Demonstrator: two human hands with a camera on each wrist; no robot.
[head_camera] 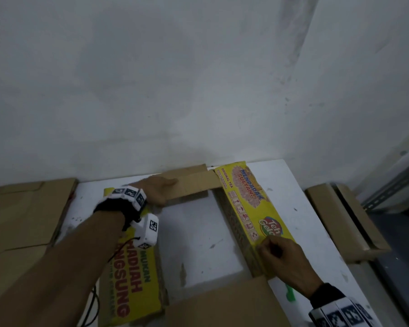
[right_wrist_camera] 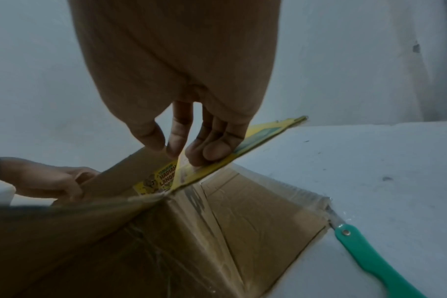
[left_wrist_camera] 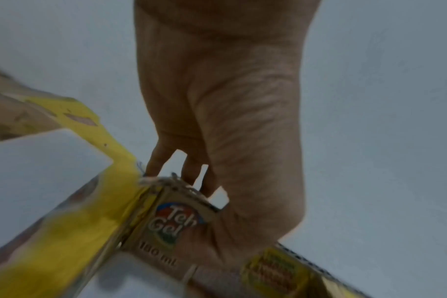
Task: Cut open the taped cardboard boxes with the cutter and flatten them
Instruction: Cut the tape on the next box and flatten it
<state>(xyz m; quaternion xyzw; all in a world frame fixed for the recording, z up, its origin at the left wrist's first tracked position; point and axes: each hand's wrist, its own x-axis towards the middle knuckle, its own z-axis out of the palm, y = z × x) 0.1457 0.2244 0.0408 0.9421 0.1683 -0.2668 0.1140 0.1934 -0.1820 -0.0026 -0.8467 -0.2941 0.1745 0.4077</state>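
Both hands hold the opened yellow box on the white table.

The left hand (head_camera: 160, 191) grips the box's (head_camera: 253, 208) far brown flap (head_camera: 194, 185), fingers curled over its edge; the right hand (head_camera: 281, 258) pinches the box's near right wall. The green cutter (right_wrist_camera: 378, 260) lies on the table (head_camera: 198, 232) just right of the box, beside its spread flap.

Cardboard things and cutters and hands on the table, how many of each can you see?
Yellow printed box, opened up: 1
Plain brown cardboard pieces, left and right: 2
Green cutter: 1
Hands, left hand and right hand: 2
Total: 6
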